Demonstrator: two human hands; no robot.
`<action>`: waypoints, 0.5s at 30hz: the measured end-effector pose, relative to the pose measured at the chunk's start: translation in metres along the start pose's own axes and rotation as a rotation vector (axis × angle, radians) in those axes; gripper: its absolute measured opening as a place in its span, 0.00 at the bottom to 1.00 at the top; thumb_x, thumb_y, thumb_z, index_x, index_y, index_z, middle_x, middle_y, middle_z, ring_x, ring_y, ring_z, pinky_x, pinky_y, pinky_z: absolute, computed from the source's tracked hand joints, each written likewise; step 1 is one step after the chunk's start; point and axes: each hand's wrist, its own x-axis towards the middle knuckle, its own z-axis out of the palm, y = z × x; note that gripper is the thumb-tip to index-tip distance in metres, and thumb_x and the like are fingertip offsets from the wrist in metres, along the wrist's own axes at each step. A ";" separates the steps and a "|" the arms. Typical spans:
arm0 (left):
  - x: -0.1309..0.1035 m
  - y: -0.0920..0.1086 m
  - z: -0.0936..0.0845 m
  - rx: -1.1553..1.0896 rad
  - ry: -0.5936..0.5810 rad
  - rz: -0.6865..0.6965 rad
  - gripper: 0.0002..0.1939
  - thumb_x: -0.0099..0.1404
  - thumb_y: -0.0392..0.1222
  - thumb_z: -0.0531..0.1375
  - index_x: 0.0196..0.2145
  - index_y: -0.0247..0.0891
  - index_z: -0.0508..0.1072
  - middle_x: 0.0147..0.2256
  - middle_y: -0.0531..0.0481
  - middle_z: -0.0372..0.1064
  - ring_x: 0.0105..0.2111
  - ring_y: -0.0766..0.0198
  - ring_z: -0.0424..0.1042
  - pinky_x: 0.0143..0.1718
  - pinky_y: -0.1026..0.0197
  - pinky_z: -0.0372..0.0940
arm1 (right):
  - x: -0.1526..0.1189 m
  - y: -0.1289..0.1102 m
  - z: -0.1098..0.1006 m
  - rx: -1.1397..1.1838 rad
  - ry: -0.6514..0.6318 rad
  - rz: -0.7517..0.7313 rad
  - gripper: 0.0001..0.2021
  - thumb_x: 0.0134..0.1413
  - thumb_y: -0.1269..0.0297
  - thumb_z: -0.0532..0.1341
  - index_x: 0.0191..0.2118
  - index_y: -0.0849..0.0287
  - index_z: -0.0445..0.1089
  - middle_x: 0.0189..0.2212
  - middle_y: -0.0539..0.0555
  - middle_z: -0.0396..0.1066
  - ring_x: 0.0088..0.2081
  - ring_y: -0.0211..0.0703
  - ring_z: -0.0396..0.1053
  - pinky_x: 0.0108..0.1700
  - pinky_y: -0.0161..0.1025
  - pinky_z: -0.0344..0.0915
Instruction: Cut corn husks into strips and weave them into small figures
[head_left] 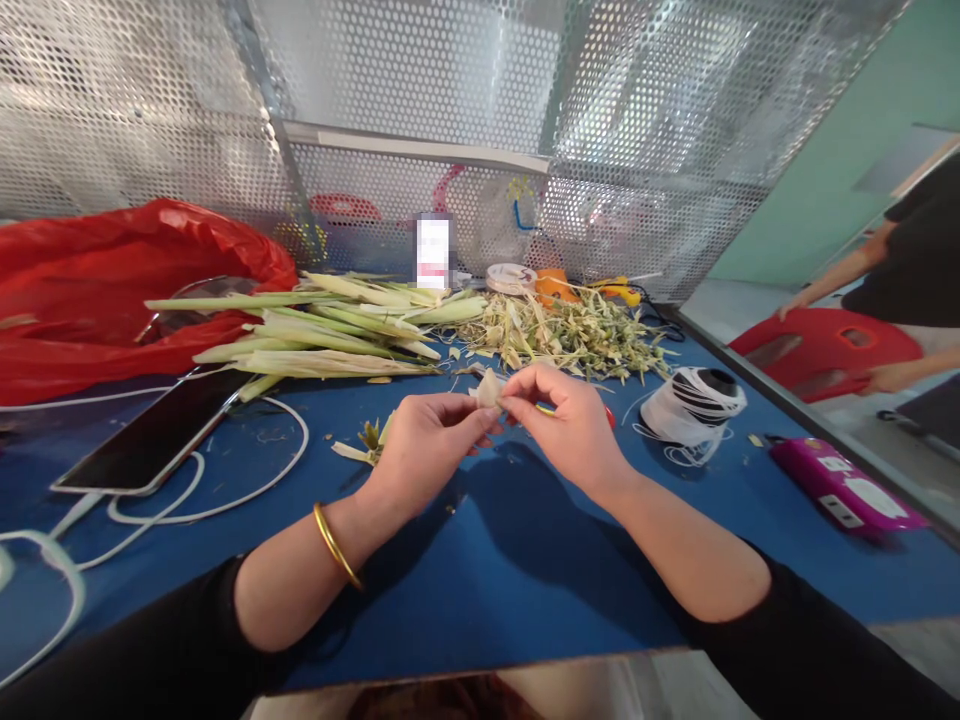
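Near the middle of the frame, the left grip (pixel 431 437) is pinched closed, thumb against fingers, on a small pale piece (pixel 490 388) that looks like folded husk. The right grip (pixel 568 425) is also closed, thumb and fingertips pinching the piece's right side, so the piece sits between the two grips, held above the blue desk (pixel 540 600). A gold bangle (pixel 335 545) circles the wrist at lower left.

Just left of the grips, a small tuft of husk scraps (pixel 366 443) lies on the desk. Beyond them, long pale-green husk leaves (pixel 337 335) are heaped left of centre, and a pile of short clippings (pixel 574 330) spreads to their right. Behind these stand a lit phone (pixel 433 250), its screen blurred, and a roll of tape (pixel 511 278), with an orange object (pixel 555 286) beside the tape.

A red plastic bag (pixel 161 235) fills the upper left, with a dark-screened device (pixel 157 440) below it and a white cable (pixel 281 480) looping nearby. To the right stand a spool of white thread (pixel 690 412) and, nearer the edge, a magenta pack (pixel 844 485). At the far right, a person (pixel 922 250) holds a red stool (pixel 825 350)
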 end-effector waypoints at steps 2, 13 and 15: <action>0.000 -0.001 0.000 -0.024 0.008 -0.012 0.13 0.55 0.48 0.63 0.22 0.35 0.77 0.23 0.50 0.73 0.23 0.67 0.67 0.26 0.66 0.61 | 0.000 0.000 0.000 0.009 -0.014 -0.018 0.03 0.54 0.69 0.60 0.29 0.58 0.69 0.23 0.47 0.67 0.26 0.37 0.65 0.31 0.35 0.62; 0.004 -0.002 -0.005 -0.329 -0.033 -0.190 0.09 0.51 0.44 0.66 0.24 0.35 0.77 0.26 0.49 0.74 0.24 0.68 0.69 0.26 0.66 0.62 | 0.001 0.000 -0.002 -0.014 -0.032 -0.040 0.02 0.54 0.68 0.62 0.31 0.57 0.72 0.28 0.50 0.72 0.31 0.39 0.67 0.35 0.37 0.63; 0.004 -0.002 -0.005 -0.316 -0.022 -0.183 0.09 0.50 0.44 0.66 0.25 0.35 0.77 0.24 0.50 0.73 0.24 0.67 0.69 0.26 0.66 0.61 | 0.001 0.000 -0.002 -0.017 -0.025 -0.013 0.02 0.52 0.68 0.63 0.29 0.58 0.71 0.28 0.50 0.72 0.31 0.39 0.67 0.35 0.37 0.63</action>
